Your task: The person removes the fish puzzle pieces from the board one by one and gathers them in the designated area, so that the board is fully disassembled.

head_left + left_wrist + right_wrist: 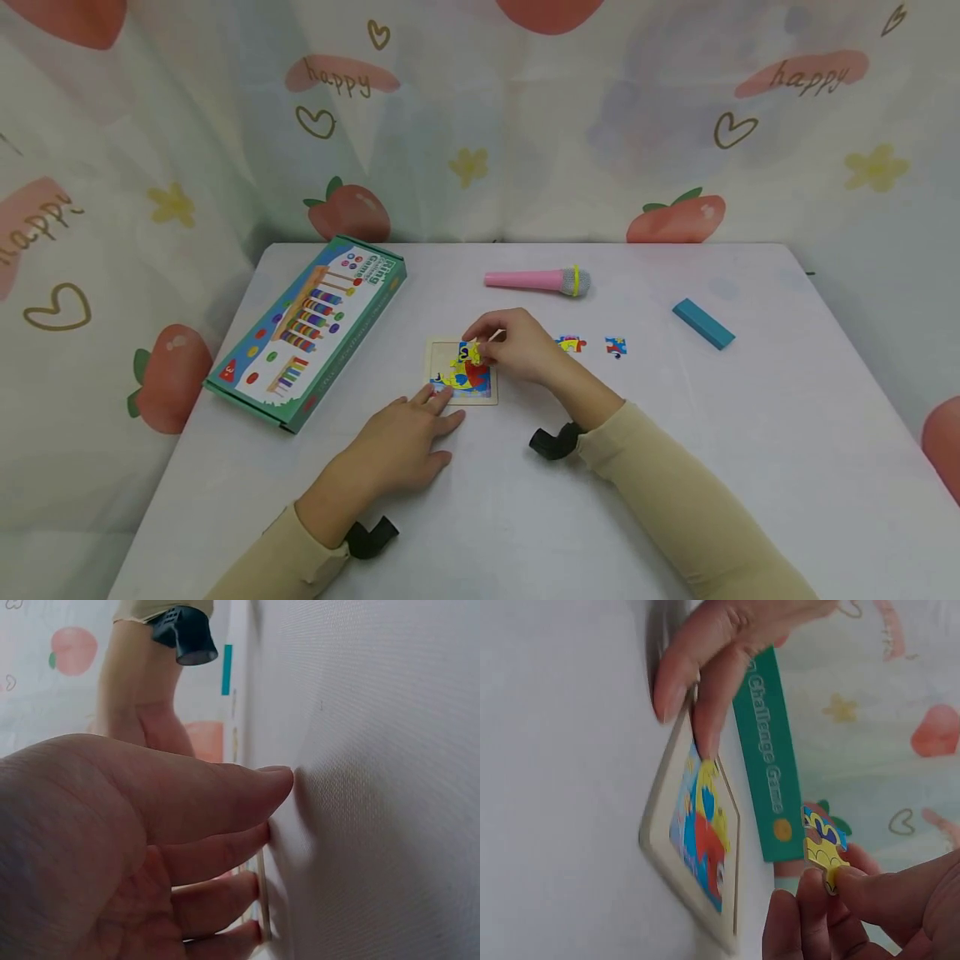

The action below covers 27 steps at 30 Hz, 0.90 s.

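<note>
A small wooden puzzle tray (pixel 439 341) lies in the middle of the white table, partly filled with yellow, red and blue pieces. My right hand (pixel 521 346) pinches a yellow and blue puzzle piece (pixel 823 844) between thumb and fingers; the right wrist view shows the piece raised off the tray. At the tray's near left corner, my left hand (pixel 401 446) rests palm down, its fingers extended onto the rim. Its thumb (pixel 255 787) lies along the tabletop. To the right, two loose puzzle pieces sit on the table, one (pixel 572 343) partly behind my right hand, the other (pixel 616 347) farther out.
A green-edged game box (pixel 307 333) lies aslant on the left. Beyond the tray is a pink toy microphone (pixel 525 280). A blue block (pixel 703 323) lies at the right. Printed curtains (pixel 525 150) hang behind the table (pixel 510 517).
</note>
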{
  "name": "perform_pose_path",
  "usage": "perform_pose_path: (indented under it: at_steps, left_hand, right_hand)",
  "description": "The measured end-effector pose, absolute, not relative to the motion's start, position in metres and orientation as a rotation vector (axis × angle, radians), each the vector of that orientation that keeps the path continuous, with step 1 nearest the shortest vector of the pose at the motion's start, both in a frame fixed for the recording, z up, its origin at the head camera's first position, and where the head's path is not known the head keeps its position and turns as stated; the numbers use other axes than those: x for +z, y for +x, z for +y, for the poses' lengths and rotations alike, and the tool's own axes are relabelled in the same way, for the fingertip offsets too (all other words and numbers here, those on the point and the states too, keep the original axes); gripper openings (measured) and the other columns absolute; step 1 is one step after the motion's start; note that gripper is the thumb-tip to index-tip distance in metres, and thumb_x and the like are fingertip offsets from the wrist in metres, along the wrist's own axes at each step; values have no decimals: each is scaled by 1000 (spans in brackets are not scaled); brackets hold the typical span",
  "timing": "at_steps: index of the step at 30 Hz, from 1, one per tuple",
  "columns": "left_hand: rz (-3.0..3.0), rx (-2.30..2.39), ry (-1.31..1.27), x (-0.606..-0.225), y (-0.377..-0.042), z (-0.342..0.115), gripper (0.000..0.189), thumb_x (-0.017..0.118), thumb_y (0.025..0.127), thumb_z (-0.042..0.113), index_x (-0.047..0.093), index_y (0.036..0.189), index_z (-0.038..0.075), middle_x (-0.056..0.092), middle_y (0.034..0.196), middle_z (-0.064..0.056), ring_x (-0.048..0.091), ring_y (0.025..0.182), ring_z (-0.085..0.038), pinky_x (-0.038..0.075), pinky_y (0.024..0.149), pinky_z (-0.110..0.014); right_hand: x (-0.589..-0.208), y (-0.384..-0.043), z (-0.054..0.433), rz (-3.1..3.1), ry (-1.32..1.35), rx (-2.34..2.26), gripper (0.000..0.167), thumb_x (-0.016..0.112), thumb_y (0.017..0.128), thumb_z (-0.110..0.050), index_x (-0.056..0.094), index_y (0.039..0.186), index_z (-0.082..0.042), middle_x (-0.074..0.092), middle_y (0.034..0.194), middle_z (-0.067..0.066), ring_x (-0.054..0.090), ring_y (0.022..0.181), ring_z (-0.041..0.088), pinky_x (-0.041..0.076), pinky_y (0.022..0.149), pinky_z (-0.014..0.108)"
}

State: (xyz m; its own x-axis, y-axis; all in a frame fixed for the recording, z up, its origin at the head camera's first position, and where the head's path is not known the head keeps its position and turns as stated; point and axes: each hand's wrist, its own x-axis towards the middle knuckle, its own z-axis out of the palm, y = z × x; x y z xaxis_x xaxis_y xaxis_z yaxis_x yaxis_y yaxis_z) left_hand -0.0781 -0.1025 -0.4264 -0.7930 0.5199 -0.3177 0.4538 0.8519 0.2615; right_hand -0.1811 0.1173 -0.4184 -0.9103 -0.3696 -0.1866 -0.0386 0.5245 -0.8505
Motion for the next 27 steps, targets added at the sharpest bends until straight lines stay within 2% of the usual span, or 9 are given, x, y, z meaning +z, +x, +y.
perform_pose_path:
  at_steps: [13,17,27]
  left_hand:
    - [2655,256,715,-427,-77,-103,58,76,97,37,63,153,24,49,169,-8,40,161,-35,41,125,-63]
    - [2659,262,717,-426,-77,-104,58,76,97,36,64,152,23,50,168,-8,41,161,-36,42,124,-62]
    - [2658,276,701,-426,-76,-103,58,76,97,36,64,152,24,49,169,-7,40,161,-35,41,125,-63]
  right_hand:
    - [-423,-176,180,2524,-173,-1206,23,67,98,0,82,112,-9,67,100,9,67,86,21,59,74,25]
    - [-426,-171,186,2509,-123,-1175,22,68,97,2,81,112,-7,66,98,9,68,84,19,59,74,24]
    - [-431,-166,187,2567,-126,-1106,17,70,98,-2,82,104,-13,71,93,7,69,80,18,57,73,29]
